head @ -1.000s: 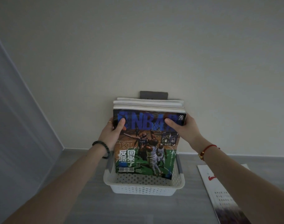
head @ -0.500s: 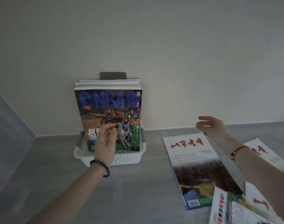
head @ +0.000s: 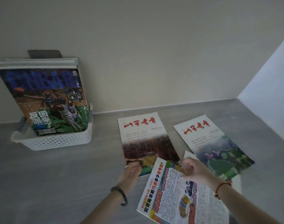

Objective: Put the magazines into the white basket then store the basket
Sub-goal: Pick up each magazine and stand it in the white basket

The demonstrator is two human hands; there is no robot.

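**Obs.: both hands at the loose magazines, basket standing at far left**

The white basket (head: 57,139) is sitting on the grey surface (head: 65,175) at the left, close to the wall (head: 154,46). A stack of magazines is standing upright in it, leaning back toward the wall; the front one is the basketball magazine (head: 47,101) with a blue title, and white page edges of others are showing behind its top. A dark grey tab (head: 45,54) is sticking up behind the stack.

Well apart from the basket, to the right, 2 magazines with red brush titles are lying flat: the left red-title magazine (head: 142,136) and the right red-title magazine (head: 209,143), near each other and not touching at the top. A colourful magazine (head: 175,196) is overlapping the lower edge of the left one, tilted, its cover facing up.

The left hand (head: 130,173) is resting at the lower left corner of the left red-title magazine, fingers curled at its edge (motion blur here, so I cannot tell whether they are actually pinching it). A ring is showing on 1 finger and a dark bead bracelet on the wrist.

The right hand (head: 194,168) is over the top edge of the colourful magazine, fingers bent down and closing on that edge. A red cord bracelet is on this wrist. Another white sheet edge is peeking out beneath the right hand.
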